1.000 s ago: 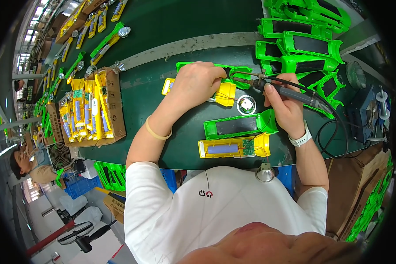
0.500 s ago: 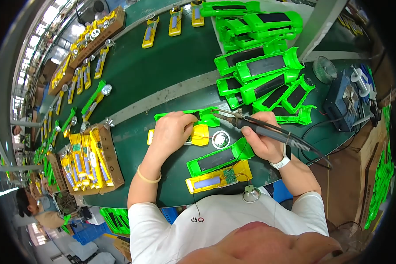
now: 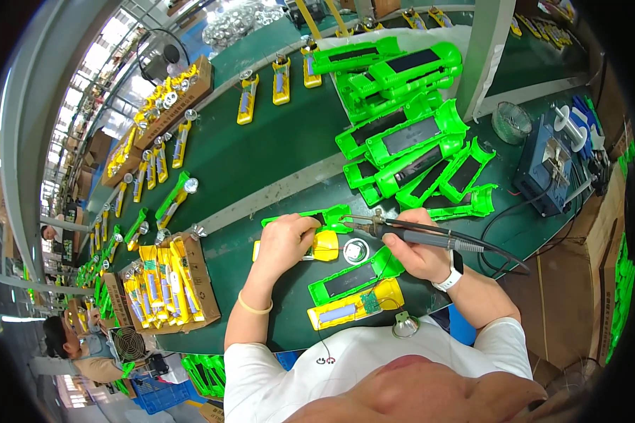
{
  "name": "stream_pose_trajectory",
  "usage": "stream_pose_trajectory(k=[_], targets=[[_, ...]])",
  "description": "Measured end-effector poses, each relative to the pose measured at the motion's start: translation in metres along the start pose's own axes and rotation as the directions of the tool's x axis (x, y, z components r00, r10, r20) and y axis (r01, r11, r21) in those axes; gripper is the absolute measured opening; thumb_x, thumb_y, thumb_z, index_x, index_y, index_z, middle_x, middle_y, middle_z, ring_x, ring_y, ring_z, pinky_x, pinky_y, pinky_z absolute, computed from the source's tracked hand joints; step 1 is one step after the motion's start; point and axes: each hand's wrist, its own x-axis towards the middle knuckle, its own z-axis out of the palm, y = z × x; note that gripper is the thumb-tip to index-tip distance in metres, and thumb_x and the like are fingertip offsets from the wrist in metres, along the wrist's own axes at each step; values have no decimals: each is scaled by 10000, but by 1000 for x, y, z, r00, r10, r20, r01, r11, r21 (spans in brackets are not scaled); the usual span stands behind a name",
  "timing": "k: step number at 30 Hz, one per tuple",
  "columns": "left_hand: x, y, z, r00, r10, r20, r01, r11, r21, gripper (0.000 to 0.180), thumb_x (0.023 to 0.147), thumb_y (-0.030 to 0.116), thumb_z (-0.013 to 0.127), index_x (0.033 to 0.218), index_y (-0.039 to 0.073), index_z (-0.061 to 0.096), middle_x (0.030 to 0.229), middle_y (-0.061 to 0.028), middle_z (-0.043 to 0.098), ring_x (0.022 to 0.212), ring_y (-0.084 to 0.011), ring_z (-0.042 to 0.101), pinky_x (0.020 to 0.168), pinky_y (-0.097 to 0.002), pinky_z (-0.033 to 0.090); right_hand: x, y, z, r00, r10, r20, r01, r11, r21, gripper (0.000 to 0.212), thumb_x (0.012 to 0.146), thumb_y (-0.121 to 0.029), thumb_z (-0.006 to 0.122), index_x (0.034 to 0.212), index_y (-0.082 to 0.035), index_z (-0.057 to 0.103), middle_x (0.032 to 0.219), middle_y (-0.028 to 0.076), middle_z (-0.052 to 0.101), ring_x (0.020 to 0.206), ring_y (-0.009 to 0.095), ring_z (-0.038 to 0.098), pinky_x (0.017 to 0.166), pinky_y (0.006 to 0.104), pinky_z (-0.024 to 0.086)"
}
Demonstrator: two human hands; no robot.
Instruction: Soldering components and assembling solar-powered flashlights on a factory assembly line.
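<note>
My right hand grips a soldering iron, its tip by the right end of a green plastic housing with a black panel. Over that housing my left hand is closed, thumb and fingers pressed together; what they pinch is too small to make out. Partly under the left hand lies a yellow housing, beside a round white-rimmed lamp part. Closer to me are another green housing and a yellow one carrying a blue battery cell, a green circuit board and a wired reflector.
Green housings are heaped at the far right. Behind my right hand stand a blue soldering station, a solder spool and a glass bowl. A carton of yellow assemblies sits at left. A co-worker is farther left.
The whole view has shifted, so the bench appears lower and more of its far side shows. Both hands and the iron keep nearly the same places around the green housing.
</note>
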Motion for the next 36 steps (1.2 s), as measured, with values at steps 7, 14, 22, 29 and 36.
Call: stream_pose_trajectory(k=[7, 14, 22, 29, 36], targets=[[-7, 4, -4, 999, -1, -36, 1, 1000, 3, 84, 714, 92, 591, 784, 87, 636, 664, -81, 576, 658, -263, 586, 585, -367, 474, -5, -6, -1, 999, 10, -32, -9, 999, 48, 235, 829, -163, 627, 930, 3, 494, 666, 48, 521, 548, 135, 495, 507, 273, 399], [-9, -1, 0, 1000, -13, 8, 13, 1000, 1, 83, 712, 99, 573, 772, 91, 631, 674, -91, 579, 667, -280, 587, 596, -377, 480, -10, -4, 0, 997, 45, -57, -43, 998, 36, 227, 808, -157, 647, 921, 7, 537, 802, 81, 531, 608, 151, 515, 544, 274, 416], [-2, -7, 3, 1000, -11, -4, 11, 1000, 11, 77, 717, 95, 568, 764, 80, 627, 665, -99, 570, 654, -290, 572, 582, -391, 462, -22, -14, -17, 981, 76, -181, -28, 967, 254, 257, 818, -134, 611, 970, 0, 453, 760, 96, 542, 545, 150, 520, 508, 260, 419], [0, -8, -2, 998, -7, 56, 8, 1000, -14, 105, 753, 113, 574, 817, 69, 645, 720, -101, 605, 691, -284, 589, 614, -380, 475, -52, 11, -7, 931, 250, -267, -143, 921, 364, 345, 832, -195, 612, 1010, -22, 373, 773, 96, 511, 539, 136, 518, 494, 245, 421], [-13, -45, -31, 994, -4, -109, 6, 1000, 19, 371, 755, 106, 643, 1115, 42, 578, 1175, -142, 545, 1104, -293, 502, 917, -350, 415, -52, 9, -8, 948, 151, -280, -54, 944, 324, 374, 829, -269, 614, 985, -28, 374, 771, 109, 517, 527, 140, 519, 481, 240, 424]])
